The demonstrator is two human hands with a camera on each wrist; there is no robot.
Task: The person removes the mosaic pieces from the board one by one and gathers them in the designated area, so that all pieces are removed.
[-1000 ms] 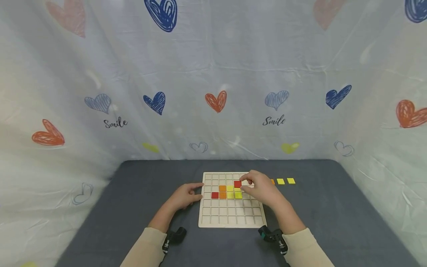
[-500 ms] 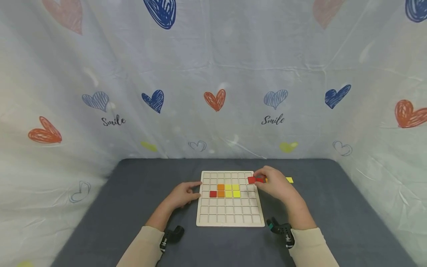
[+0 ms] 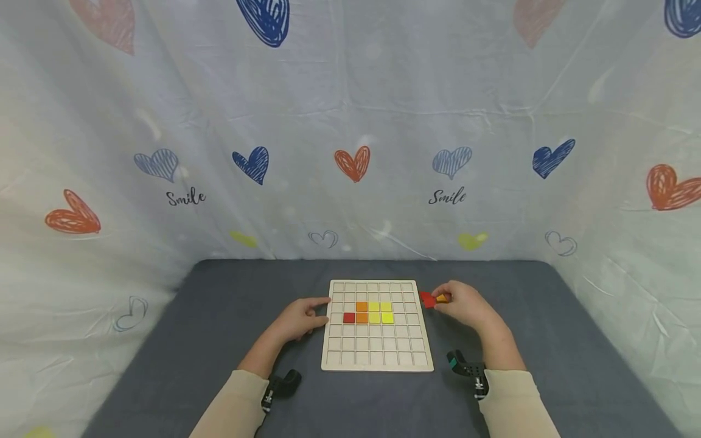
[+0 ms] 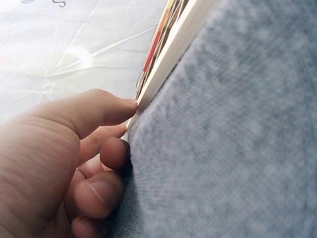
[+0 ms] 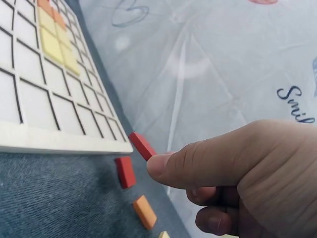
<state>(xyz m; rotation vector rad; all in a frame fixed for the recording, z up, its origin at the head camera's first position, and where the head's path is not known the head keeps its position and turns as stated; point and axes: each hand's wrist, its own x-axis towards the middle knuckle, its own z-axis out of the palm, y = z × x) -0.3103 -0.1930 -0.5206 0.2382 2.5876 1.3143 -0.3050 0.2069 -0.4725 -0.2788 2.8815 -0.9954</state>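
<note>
A pale wooden grid board (image 3: 378,347) lies on the table with red, orange and yellow square tiles (image 3: 375,312) in its middle cells. My left hand (image 3: 298,319) rests at the board's left edge, index finger and thumb stretched out to touch it; the other fingers are curled under in the left wrist view. Beyond the right edge, my right hand (image 3: 465,306) pinches a red tile (image 5: 142,145) between thumb and fingers, above the table. Close by lie another red tile (image 5: 126,172) and an orange tile (image 5: 145,212). Part of a yellow tile (image 5: 164,234) shows below.
The dark grey cloth-covered table (image 3: 246,286) surrounds the board. A pale curtain (image 3: 394,128) with printed hearts hangs behind it and at both sides. Each wrist carries a black camera mount (image 3: 285,384).
My right hand has carried the red tile from over the board's upper right cells rightward, past the edge, to beside the loose tiles. My left hand has stayed at the left edge.
</note>
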